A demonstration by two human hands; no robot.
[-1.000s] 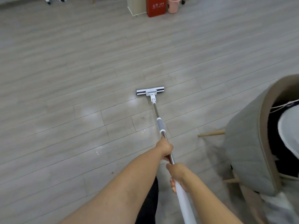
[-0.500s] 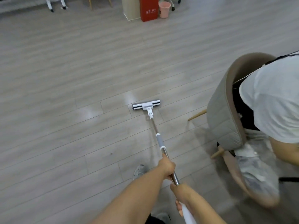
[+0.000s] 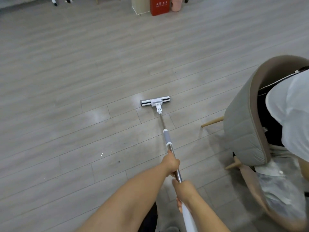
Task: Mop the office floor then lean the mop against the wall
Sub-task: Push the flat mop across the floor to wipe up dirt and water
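A flat mop with a white and grey head point(image 3: 155, 102) lies on the grey wood-plank floor point(image 3: 83, 64) ahead of me. Its metal pole point(image 3: 164, 129) with a grey sleeve runs back toward me. My left hand point(image 3: 170, 163) is closed around the pole higher up. My right hand point(image 3: 184, 191) grips it just below, where the handle turns white. Damp, shiny patches show on the planks left of the mop head.
A grey padded chair point(image 3: 242, 128) with wooden legs stands close on the right, and a person in a white top point(image 3: 291, 111) sits in it. At the far wall stand a red box point(image 3: 159, 5), a pink bin point(image 3: 176, 4) and a beige cabinet point(image 3: 140, 5).
The mop head has been pushed forward again after being drawn back toward me. The view shifted, so the chair and seated person sit farther right than half a second ago.
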